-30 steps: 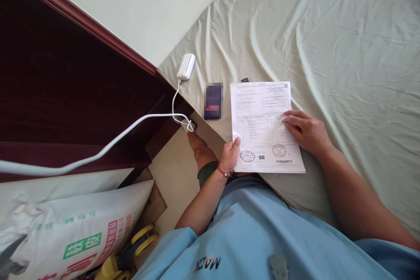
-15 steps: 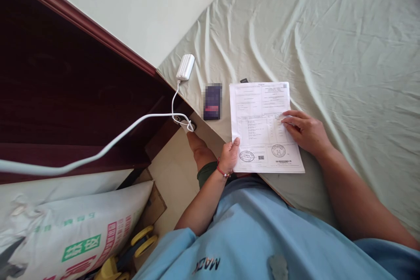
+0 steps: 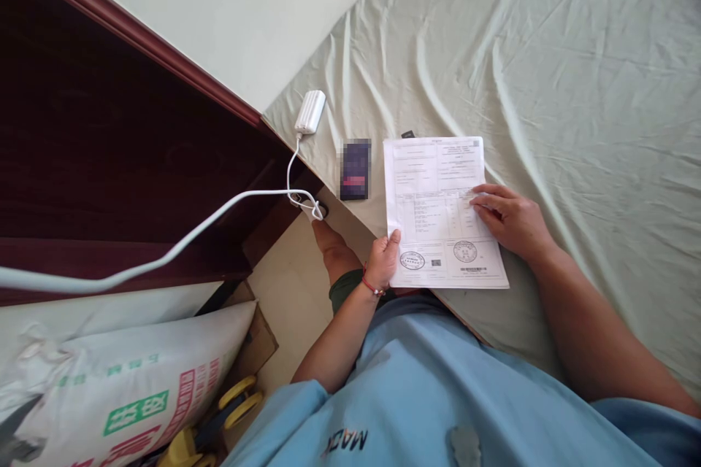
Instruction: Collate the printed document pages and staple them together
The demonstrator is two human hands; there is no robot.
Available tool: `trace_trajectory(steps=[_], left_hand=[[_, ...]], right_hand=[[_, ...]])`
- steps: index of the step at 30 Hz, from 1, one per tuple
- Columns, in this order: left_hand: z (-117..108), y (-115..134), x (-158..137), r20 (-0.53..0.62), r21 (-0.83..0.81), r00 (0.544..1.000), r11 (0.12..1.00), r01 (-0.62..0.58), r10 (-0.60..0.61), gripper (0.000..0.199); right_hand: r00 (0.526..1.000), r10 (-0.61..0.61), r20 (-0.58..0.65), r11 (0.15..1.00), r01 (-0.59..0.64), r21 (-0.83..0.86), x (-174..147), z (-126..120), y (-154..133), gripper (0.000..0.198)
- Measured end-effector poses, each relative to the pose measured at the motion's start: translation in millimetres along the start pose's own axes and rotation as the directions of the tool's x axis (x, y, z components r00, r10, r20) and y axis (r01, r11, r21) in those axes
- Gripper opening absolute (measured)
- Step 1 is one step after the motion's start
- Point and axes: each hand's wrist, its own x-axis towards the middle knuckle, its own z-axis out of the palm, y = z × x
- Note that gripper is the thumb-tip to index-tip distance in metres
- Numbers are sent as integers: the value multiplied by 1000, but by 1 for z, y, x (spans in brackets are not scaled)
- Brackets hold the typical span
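At the near edge of the bed (image 3: pixel 580 87), our left hand (image 3: pixel 382 259) pinches the stamped document (image 3: pixel 430 182), its lower-left corner overhanging; our right hand (image 3: pixel 512 219) rests on it, fingers loose. A slackened left grip could let it slide floorward.

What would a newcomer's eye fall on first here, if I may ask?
Probably the white, rectangular printed paper document, gripped at its lower left edge by the left hand, with the right hand touching its right side. Next might come the long white cable, running from the left edge toward a white, ribbed block on the pale green cloth.
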Motion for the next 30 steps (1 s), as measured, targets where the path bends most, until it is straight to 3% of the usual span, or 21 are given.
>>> trace_trajectory(steps=[30], left_hand=[[-3,-4,1,-5,31,1000,999,-13,13,86]], right_hand=[[1000,-6,-2,1000,6,-12,0,-1,-1,26]])
